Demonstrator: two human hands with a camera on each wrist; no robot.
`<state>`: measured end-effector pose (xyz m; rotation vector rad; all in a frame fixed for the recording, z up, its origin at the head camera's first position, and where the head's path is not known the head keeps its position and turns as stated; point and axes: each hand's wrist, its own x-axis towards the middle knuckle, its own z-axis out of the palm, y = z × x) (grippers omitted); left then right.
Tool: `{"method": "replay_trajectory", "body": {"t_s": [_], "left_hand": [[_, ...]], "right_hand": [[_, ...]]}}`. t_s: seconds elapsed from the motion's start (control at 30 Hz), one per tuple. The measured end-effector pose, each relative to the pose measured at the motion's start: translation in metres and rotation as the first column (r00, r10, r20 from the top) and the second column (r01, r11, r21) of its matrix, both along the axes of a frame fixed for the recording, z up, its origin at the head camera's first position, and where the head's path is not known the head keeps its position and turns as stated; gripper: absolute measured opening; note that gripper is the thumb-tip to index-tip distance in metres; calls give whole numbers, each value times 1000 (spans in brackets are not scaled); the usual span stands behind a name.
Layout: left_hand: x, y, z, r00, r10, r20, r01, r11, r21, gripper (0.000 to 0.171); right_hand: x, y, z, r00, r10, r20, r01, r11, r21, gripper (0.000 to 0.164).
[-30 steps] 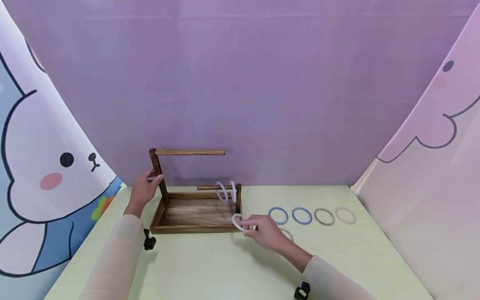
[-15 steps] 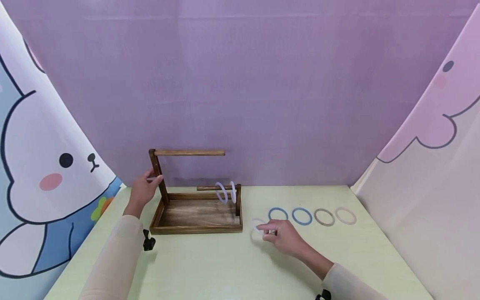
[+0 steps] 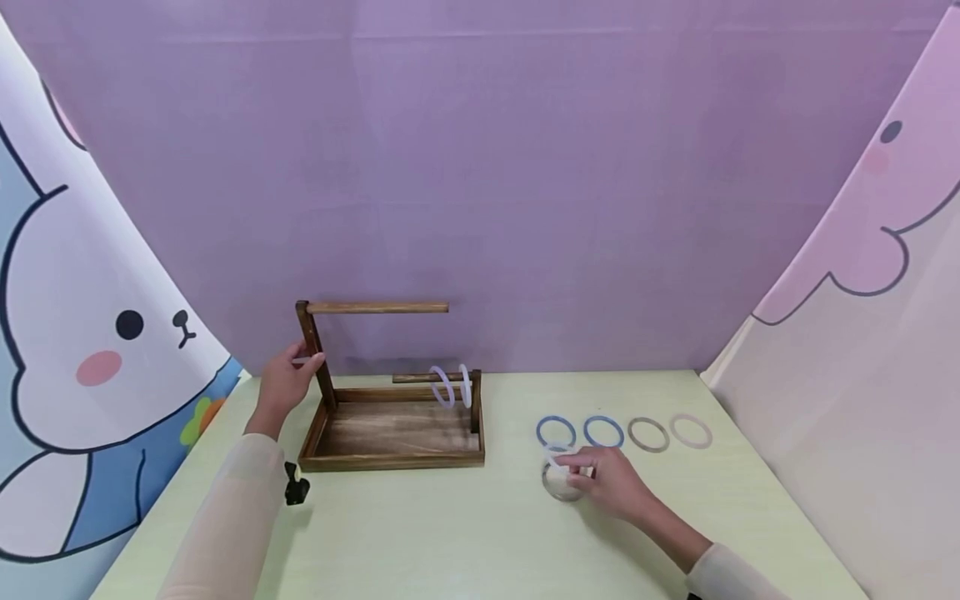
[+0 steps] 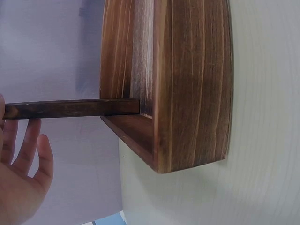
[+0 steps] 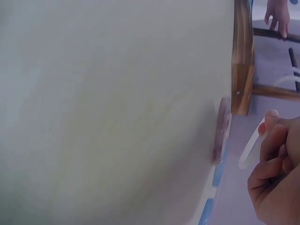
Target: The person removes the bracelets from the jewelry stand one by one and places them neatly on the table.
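My left hand (image 3: 287, 385) holds the left upright of a dark brown wooden stand (image 3: 393, 461), thumb in front and fingers behind. In the left wrist view the fingers (image 4: 29, 150) lie against that upright (image 4: 70, 108). Two pale lavender bangles (image 3: 442, 387) hang on the short lower bar near the right post. Out to the right, my right hand (image 3: 611, 482) pinches a whitish bangle (image 5: 252, 145) between thumb and fingertips. Just below it, partly covered, a grey bangle (image 3: 561, 495) lies on the table.
Behind the right hand lie two blue bangles (image 3: 603, 432), a grey-brown bangle (image 3: 648, 435) and a pale pink bangle (image 3: 692, 431) in a row. The stand's long upper bar (image 3: 378, 307) sticks out rightward with a free end. A purple cloth (image 3: 525, 208) closes off the table's back.
The right hand has moved rightward with the whitish bangle, from beside the stand's right corner to over the grey bangle. My left hand stays on the upright.
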<state>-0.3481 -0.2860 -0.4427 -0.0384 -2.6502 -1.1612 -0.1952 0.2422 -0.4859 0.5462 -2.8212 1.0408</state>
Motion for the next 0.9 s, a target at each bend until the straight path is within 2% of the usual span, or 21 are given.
{"method": "replay_trajectory", "body": {"t_s": [0.27, 0.43, 0.73, 0.9], "left_hand": [[-1, 0, -1, 999, 4, 33, -4, 1000, 6, 66], [-1, 0, 0, 999, 2, 34, -2, 1000, 4, 64], [-1, -2, 3, 1000, 3, 23, -3, 1000, -10, 62], [-1, -2, 2, 1000, 2, 10, -1, 1000, -10, 59]], "right_hand": [[9, 26, -2, 997, -40, -70, 45, 997, 63, 33], [14, 44, -5, 992, -48, -121, 59, 994, 97, 33], [14, 59, -15, 989, -55, -139, 78, 983, 167, 33], [15, 60, -15, 989, -86, -117, 110, 970, 218, 34]]}}
